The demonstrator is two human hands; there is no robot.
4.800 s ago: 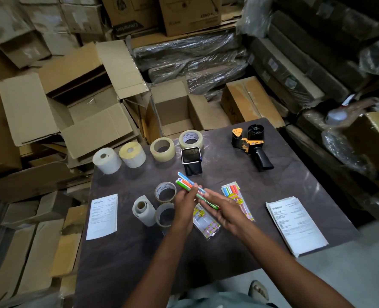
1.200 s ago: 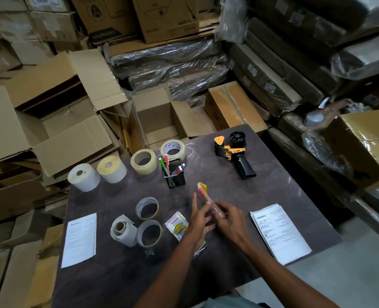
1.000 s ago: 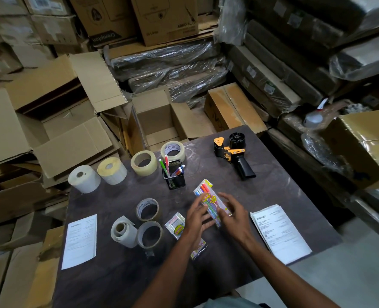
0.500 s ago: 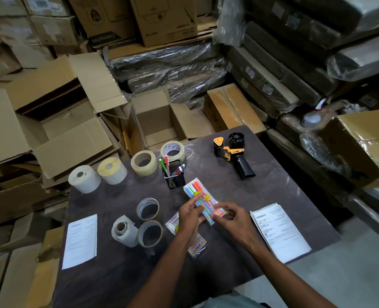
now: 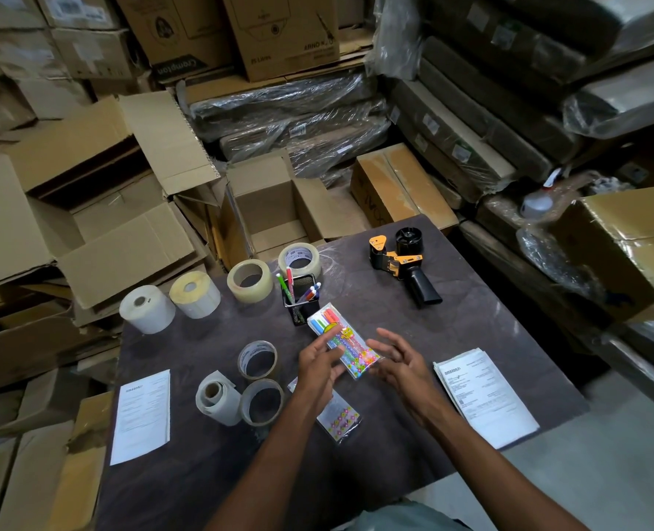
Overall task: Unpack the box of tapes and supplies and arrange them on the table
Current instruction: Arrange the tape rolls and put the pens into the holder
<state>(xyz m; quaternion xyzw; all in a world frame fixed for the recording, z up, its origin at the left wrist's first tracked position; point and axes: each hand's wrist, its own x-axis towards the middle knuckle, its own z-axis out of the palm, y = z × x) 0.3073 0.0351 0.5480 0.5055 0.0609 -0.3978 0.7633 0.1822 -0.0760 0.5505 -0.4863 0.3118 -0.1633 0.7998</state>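
Observation:
A clear packet of coloured pens lies flat on the dark table, just in front of a black mesh pen holder with several pens in it. My left hand rests at the packet's near left edge, fingers spread and touching it. My right hand hovers at its right edge, fingers apart and holding nothing. A second packet lies under my left wrist, partly hidden.
Two tape rolls and two white label rolls line the far edge. Smaller tape rolls and a paper roll sit at the left. A tape dispenser, printed sheets and an open carton are around.
The pen packet went from upright between my fingers to flat on the table near the pen holder. Both hands have opened and drawn slightly off it.

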